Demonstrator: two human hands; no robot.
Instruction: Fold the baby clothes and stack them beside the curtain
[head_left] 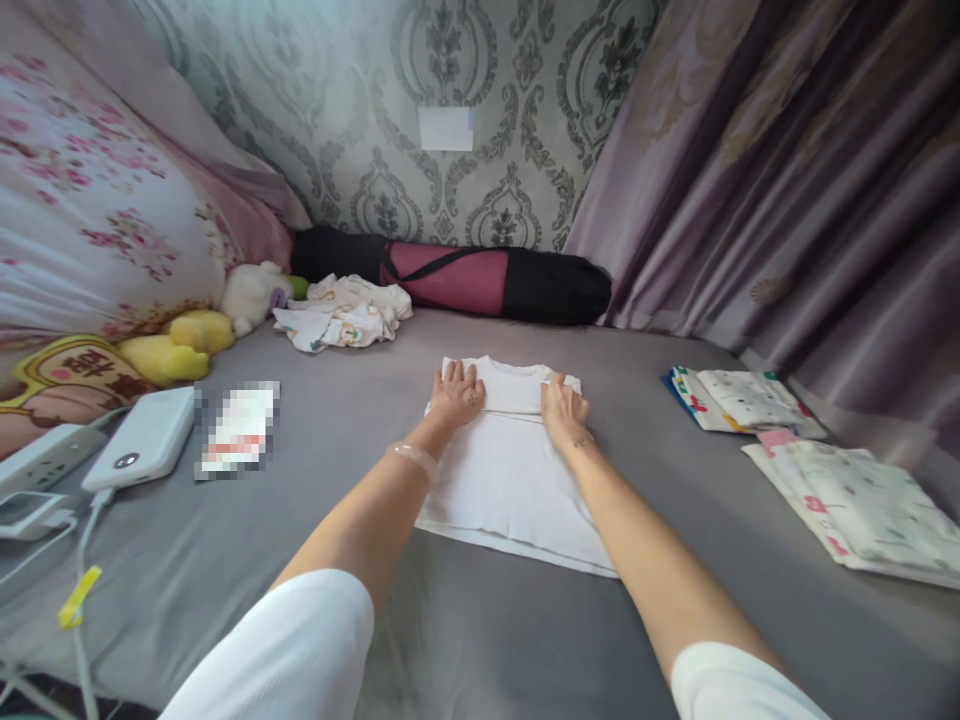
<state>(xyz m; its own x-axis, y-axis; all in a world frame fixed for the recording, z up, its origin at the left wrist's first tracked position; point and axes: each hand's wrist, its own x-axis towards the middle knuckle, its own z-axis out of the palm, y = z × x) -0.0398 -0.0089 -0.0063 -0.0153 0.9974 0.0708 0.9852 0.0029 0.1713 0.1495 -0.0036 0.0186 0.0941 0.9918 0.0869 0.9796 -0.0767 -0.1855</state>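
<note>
A small white shirt lies spread on the grey bedsheet in front of me, its neckline at the far end. A fold runs across its upper part, with a layered edge below the collar. My left hand rests flat on the shirt's upper left, fingers spread and pointing away from me. At the upper right, my right hand has its fingers bent and drawn together on the fabric; its fingertips are partly hidden.
Folded patterned cloths and another folded stack lie to the right. A crumpled garment sits at the back left, beside a long black-and-maroon bag. A power bank, cables, a power strip and plush toys are on the left.
</note>
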